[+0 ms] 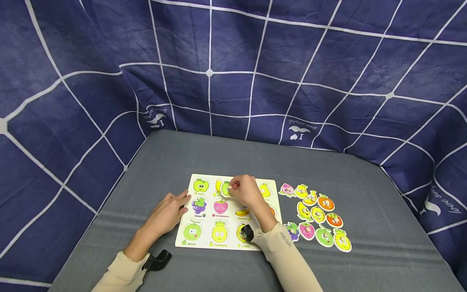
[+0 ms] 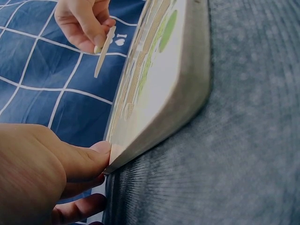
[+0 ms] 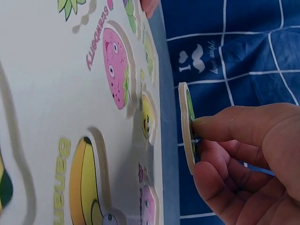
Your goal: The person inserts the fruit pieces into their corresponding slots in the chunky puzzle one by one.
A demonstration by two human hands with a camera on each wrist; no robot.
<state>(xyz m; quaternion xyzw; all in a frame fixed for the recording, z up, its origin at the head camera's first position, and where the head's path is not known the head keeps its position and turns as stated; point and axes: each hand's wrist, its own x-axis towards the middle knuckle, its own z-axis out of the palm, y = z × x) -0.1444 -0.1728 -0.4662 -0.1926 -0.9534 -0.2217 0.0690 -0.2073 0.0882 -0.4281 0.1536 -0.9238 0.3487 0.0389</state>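
A round green fruit puzzle piece (image 1: 225, 189), looking like the apple, hangs above the back row of a white fruit puzzle board (image 1: 208, 228). My right hand (image 1: 246, 190) pinches it between thumb and fingers by the small peg on its face. In the right wrist view the piece (image 3: 186, 126) stands tilted on edge, apart from the board. My left hand (image 1: 168, 213) rests at the board's left edge, fingertips touching the rim and corner (image 2: 111, 161). Printed pictures fill the recesses, including an apple (image 1: 201, 185), grapes (image 1: 199, 205) and a strawberry (image 1: 220, 207); my right arm hides some.
Right of the board lie several loose pegged pieces, among them a peach (image 1: 287, 190), a melon (image 1: 324, 236), a pineapple (image 1: 342, 241) and a strawberry (image 1: 306, 230). The grape piece (image 1: 292, 231) is close to my right sleeve. A blue checked cloth (image 1: 233, 93) hangs behind the grey table (image 1: 219, 154).
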